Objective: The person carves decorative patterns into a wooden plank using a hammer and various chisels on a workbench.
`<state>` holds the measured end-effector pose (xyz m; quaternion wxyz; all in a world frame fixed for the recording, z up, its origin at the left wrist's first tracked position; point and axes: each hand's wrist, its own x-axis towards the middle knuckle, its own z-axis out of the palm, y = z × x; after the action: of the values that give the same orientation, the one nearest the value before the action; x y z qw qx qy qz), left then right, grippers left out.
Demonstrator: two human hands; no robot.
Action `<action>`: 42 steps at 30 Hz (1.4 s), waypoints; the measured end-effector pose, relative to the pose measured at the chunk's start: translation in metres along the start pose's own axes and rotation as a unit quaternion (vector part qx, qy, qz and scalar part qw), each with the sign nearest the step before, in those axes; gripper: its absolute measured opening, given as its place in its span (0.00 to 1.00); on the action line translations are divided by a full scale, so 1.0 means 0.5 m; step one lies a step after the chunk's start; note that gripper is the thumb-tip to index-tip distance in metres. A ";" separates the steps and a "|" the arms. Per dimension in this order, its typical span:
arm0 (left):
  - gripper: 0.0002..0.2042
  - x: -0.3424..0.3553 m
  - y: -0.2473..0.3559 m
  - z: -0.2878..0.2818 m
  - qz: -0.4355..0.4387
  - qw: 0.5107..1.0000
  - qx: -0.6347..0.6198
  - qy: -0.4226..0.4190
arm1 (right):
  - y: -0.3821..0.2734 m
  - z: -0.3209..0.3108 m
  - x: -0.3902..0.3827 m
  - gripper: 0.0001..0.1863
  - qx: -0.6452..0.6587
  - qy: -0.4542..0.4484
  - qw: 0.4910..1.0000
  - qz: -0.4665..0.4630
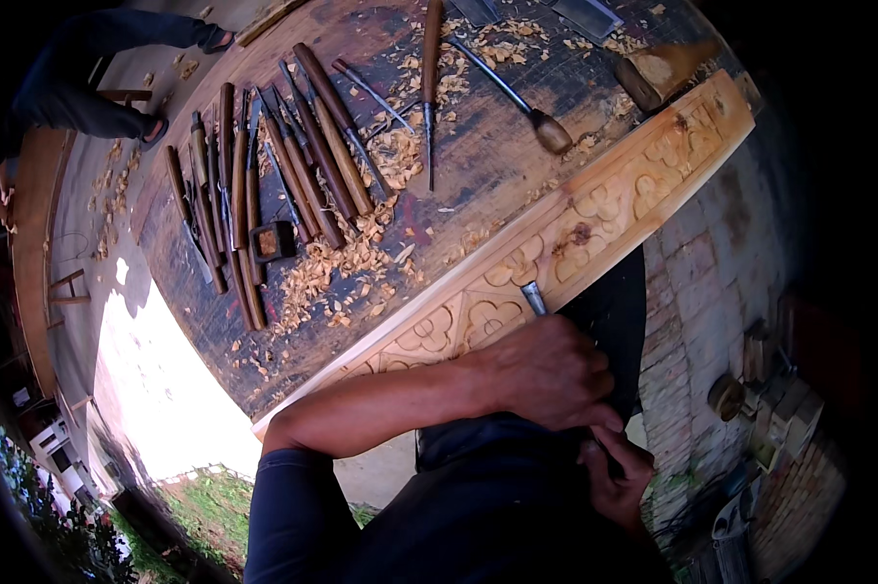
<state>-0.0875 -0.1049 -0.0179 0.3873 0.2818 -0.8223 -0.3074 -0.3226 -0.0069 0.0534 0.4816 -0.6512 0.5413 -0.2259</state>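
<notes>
A long pale wooden board [473, 304] lies slantwise along the near edge of the workbench, with flower shapes carved in relief at its far right end and shallower outlined ones nearer my arm. My left hand [548, 372] is wrapped round a carving chisel [534, 298]; its steel blade sticks out of the fist, the tip at the board's face beside a carved flower. My left forearm crosses over the board's lower part and hides some of it. Just below, my right hand [618, 469] is closed against the left, in line with the chisel, whose handle is hidden by my hands.
Several wooden-handled chisels [312, 165] lie in a row on the worn workbench [361, 58], among wood shavings [327, 277]. A small dark block [272, 240], a round-handled tool [550, 130] and a mallet-like wooden piece [662, 73] are there too. Another person's legs [98, 73] show at upper left.
</notes>
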 end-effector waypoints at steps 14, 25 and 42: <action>0.26 0.006 0.004 -0.015 -0.052 0.998 0.001 -0.024 | 0.000 0.020 0.003 0.22 0.064 -0.005 0.996 0.066; 0.28 0.006 0.008 -0.021 -0.079 0.997 0.023 0.000 | 0.011 0.034 -0.003 0.22 0.103 -0.021 0.991 0.078; 0.22 -0.003 0.002 -0.003 0.075 0.996 0.025 0.030 | 0.048 0.008 0.010 0.23 -0.077 0.022 0.990 -0.119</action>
<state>-0.0859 -0.1035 -0.0171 0.4262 0.2379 -0.8369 -0.2478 -0.3293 -0.0086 0.0296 0.3876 -0.7410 0.4862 -0.2536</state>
